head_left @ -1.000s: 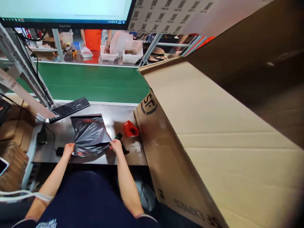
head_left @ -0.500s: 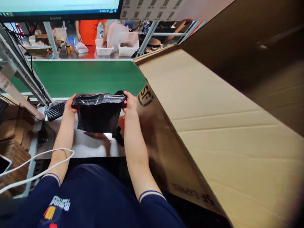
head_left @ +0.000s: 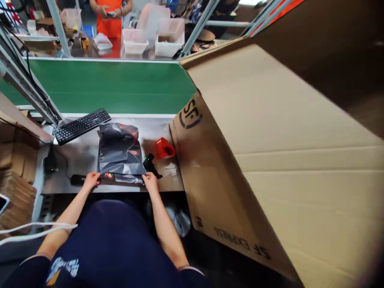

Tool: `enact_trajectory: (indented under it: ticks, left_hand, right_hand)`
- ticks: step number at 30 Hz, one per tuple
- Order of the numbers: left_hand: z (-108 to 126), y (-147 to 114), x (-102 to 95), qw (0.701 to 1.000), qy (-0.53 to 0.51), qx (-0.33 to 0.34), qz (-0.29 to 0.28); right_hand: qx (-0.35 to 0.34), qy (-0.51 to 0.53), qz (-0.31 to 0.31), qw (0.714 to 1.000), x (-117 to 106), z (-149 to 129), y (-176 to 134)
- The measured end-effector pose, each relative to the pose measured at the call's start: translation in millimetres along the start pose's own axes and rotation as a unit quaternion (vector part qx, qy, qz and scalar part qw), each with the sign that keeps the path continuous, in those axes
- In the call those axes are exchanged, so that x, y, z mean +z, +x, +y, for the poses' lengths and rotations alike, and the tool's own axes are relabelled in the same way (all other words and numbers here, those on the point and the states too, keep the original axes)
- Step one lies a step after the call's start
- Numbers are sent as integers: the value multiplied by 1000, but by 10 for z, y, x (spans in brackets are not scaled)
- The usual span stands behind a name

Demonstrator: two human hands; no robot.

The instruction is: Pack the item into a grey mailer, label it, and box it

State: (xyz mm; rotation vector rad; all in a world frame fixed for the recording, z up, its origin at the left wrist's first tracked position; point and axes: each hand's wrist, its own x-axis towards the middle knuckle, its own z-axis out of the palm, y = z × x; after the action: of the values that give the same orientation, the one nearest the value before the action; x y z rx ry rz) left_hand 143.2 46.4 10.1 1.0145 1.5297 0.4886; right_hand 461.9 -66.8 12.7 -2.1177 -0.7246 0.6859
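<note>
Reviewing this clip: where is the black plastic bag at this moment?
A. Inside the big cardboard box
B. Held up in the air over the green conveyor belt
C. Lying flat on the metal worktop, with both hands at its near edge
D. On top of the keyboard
C. The black plastic bag lies flat on the metal worktop, with the left hand and the right hand pressing on its near edge.

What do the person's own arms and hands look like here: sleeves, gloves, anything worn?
Both hands are bare: left hand, right hand. No gloves, watch or rings show. The forearms are uncovered up to short navy sleeves with a pale striped cuff. The navy shirt has a printed logo.
</note>
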Motion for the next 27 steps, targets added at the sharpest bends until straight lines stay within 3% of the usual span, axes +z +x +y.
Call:
enact_trajectory:
  ticks: [2, 5, 7, 9, 12, 16, 19, 21, 24, 27]
  left_hand:
    - [-325, -105, 25, 999, -3, -45, -13]
    - [-586, -245, -50, 995, -20, -86, -44]
    - [-655, -311, -124, 990, -31, -109, -79]
    - [-684, -358, -182, 986, -42, -119, -109]
    - [-710, -405, -222, 984, -58, -106, -129]
    - [-728, -433, -222, 987, -67, -64, -132]
    - [-716, -429, -212, 987, -61, -40, -144]
    - [-699, -418, -204, 986, -55, -32, -155]
    - [-689, -395, -202, 985, -41, -29, -163]
    - [-719, -366, -242, 987, -20, -36, -158]
  right_hand:
    - [-17, -66, 10, 998, 52, 195, -216]
    - [-177, -149, 0, 973, 250, 236, -521]
    - [-306, -151, -84, 936, 519, 129, -695]
    - [-390, -148, -197, 887, 849, -16, -831]
    - [-445, -182, -302, 823, 1258, -174, -953]
    - [-484, -194, -330, 787, 1420, -188, -1022]
    - [-482, -193, -320, 792, 1419, -166, -1080]
    - [-447, -169, -327, 815, 1446, -170, -1119]
    - [-323, -74, -300, 895, 1428, -131, -1109]
    - [-104, 34, -144, 983, 1057, 87, -993]
